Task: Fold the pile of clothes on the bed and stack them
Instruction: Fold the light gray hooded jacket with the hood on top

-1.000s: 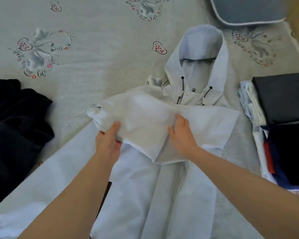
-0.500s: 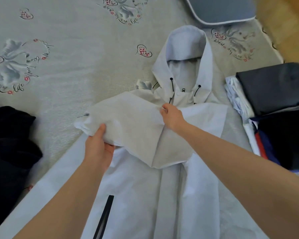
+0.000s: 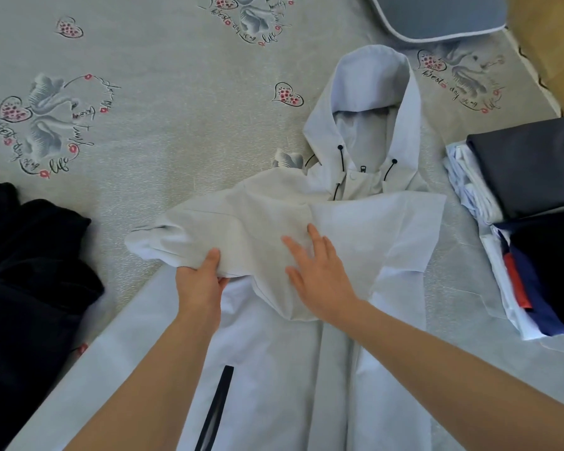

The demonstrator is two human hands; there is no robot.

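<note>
**On the bed: a sleeve tucked over the white jacket**

Across the middle of the bed cover (image 3: 176, 131), had the white jacket (image 3: 274, 369) lying flat, front up, with its hood (image 3: 372, 79) pointing away toward the grey pillow (image 3: 437, 14). Pinched the lower edge of the folded sleeve (image 3: 241, 229) with the left hand (image 3: 199, 288), thumb on top and fingers tucked under the cloth. Pressed the right hand (image 3: 319, 281) flat on the same sleeve, fingers straight and spread, gripping nothing. Pinned the sleeve over the chest that way, just below the neck of the jacket.

Looked like the sleeve-folding step, with this jacket only part done. Seemed to have the other side turned in too, out past the right hand, though hard to say for sure. Left the long bottom part open and flat, down by the black zip (image 3: 219, 408).

Called next, most likely, for a soft push to smooth the sleeve flat. Then for both hands to take the bottom part and fold it up toward the hood. Then for a lift over to the stack of folded clothes (image 3: 528, 177), close by on the right side. Needed care there, with slippery-looking cloth that could slide open. Had more work waiting in the dark pile (image 3: 30, 271) on the left, not yet folded.
</note>
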